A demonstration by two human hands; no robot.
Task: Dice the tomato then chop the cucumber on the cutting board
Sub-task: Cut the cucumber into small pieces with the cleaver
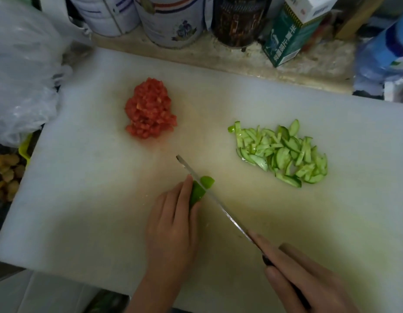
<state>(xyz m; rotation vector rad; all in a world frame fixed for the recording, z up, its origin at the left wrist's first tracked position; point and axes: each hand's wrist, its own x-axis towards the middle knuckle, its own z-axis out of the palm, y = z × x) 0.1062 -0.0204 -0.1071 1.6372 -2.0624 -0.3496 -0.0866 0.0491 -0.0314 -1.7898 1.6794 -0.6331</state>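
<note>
A heap of diced red tomato point(150, 109) lies on the white cutting board point(87, 177), left of centre toward the back. A pile of cut cucumber strips point(284, 154) lies to the right. Near the front middle, my left hand point(173, 224) holds down a short green cucumber piece point(197, 192), fingers laid along it. My right hand point(309, 276) grips the dark handle of a knife point(209, 195), index finger stretched along the spine. The blade runs diagonally up-left and cuts through the cucumber piece, with a small end point(207, 181) showing on its far side.
Round tins point(173, 21) and a dark jar point(239, 21) stand behind the board, with a green carton point(288, 35) to their right. A crumpled plastic bag point(24, 71) sits at the left. A blue-and-white pack point(385, 48) is at the right edge.
</note>
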